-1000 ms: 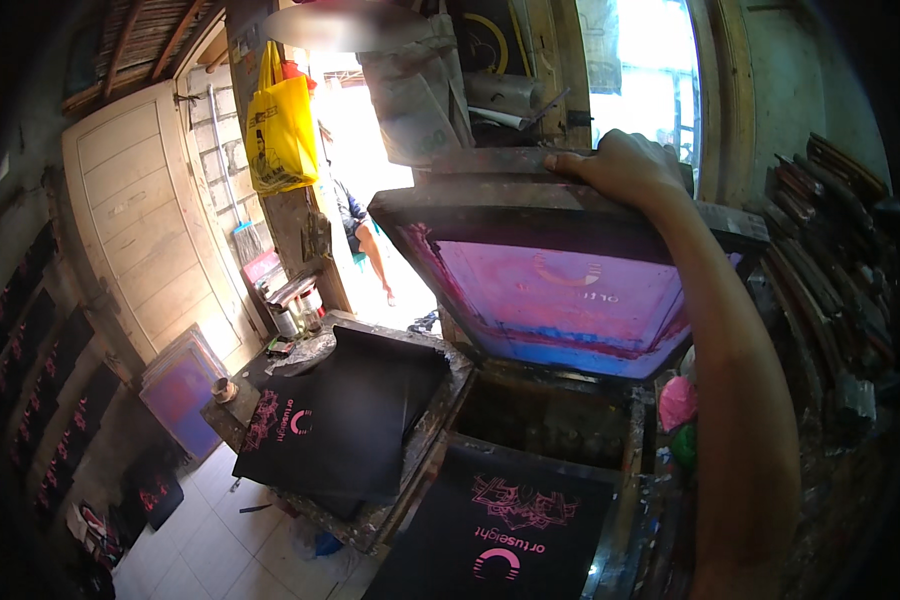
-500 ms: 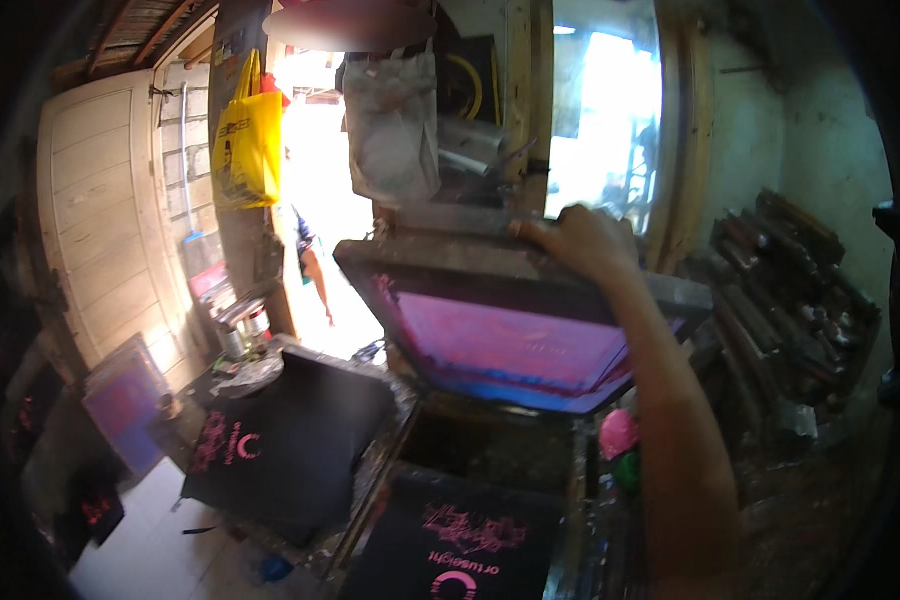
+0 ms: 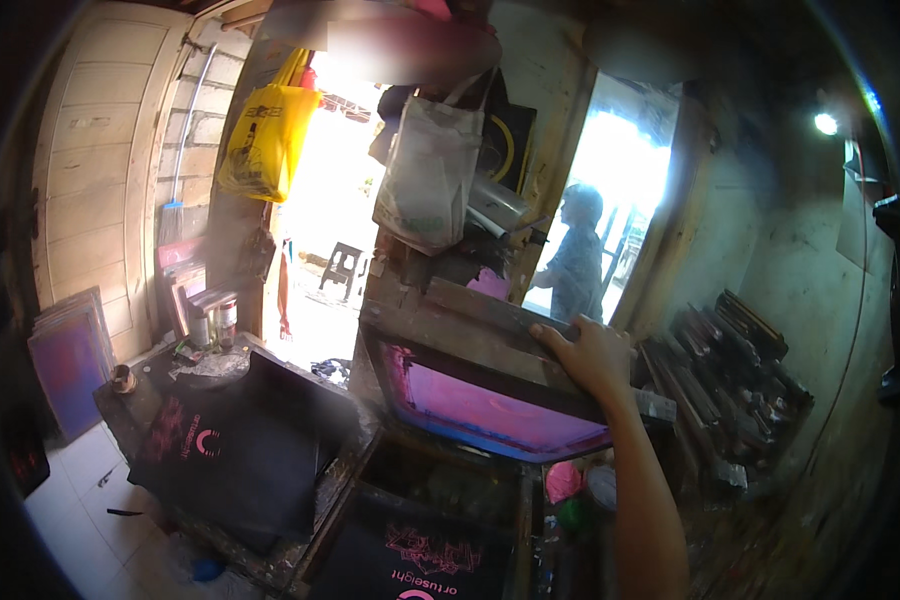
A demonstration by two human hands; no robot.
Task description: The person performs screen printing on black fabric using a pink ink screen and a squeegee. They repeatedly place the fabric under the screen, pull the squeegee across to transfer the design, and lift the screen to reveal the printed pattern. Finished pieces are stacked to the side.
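Note:
My right hand (image 3: 592, 362) grips the upper edge of a screen-printing frame (image 3: 485, 400), thumb toward the left. The frame stands tilted up, its mesh stained pink and blue. Below it, a black fabric piece (image 3: 365, 545) with a pink print lies on the printing board, partly cut off by the lower edge of the view. Another black fabric piece (image 3: 260, 440) with similar pink prints is spread to the left. My left hand is out of view.
Right of the board sit a pink lump (image 3: 563, 481) and a green one (image 3: 573, 515). Cans (image 3: 227, 318) stand at the back left of the table. Stacked frames (image 3: 730, 380) lean by the right wall. Behind the window is a person (image 3: 578, 255); bags hang ahead.
The view has shifted, so the frame and table appear lower and further left. My right hand keeps its hold on the raised frame. A person now shows at the window; the one in the doorway is gone.

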